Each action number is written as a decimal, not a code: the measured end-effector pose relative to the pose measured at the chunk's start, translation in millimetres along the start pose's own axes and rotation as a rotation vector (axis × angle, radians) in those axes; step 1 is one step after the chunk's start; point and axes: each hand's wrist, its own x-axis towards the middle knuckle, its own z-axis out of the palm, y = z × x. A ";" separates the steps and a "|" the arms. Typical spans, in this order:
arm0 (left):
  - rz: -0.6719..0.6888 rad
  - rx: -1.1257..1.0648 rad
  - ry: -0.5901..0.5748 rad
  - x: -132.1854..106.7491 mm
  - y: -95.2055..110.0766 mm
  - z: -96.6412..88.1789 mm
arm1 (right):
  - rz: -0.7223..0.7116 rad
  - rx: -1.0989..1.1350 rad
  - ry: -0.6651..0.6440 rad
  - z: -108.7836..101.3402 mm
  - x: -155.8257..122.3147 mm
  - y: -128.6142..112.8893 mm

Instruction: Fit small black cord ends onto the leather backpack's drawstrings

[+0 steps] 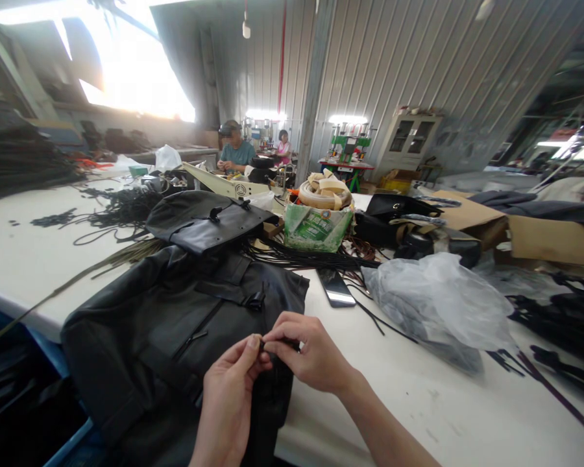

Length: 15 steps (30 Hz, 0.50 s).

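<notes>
A black leather bag (175, 324) lies on the white table (418, 402) right in front of me, its flap (204, 217) folded back at the far end. Both hands meet over the bag's near right corner. My left hand (231, 399) pinches a small dark part between thumb and forefinger. My right hand (309, 350) is closed on the same small black piece (283, 343), which looks like a strap end or zipper pull. Most of that piece is hidden by my fingers.
A phone (335, 287) lies face up beyond the bag. A clear plastic bag (438, 305) of dark parts sits to the right. Black cords (311, 258), a green box (316, 227) of tape rolls and cardboard boxes (530, 237) crowd the far side. Two people sit at the back.
</notes>
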 end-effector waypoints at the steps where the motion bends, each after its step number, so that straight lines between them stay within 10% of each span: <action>1: 0.004 0.001 -0.003 0.7 -1.2 -1.1 | -0.001 -0.006 0.001 0.0 0.1 -0.2; 15: -0.046 0.004 0.030 0.4 5.0 3.0 | 0.034 -0.036 0.031 5.7 -0.9 -2.4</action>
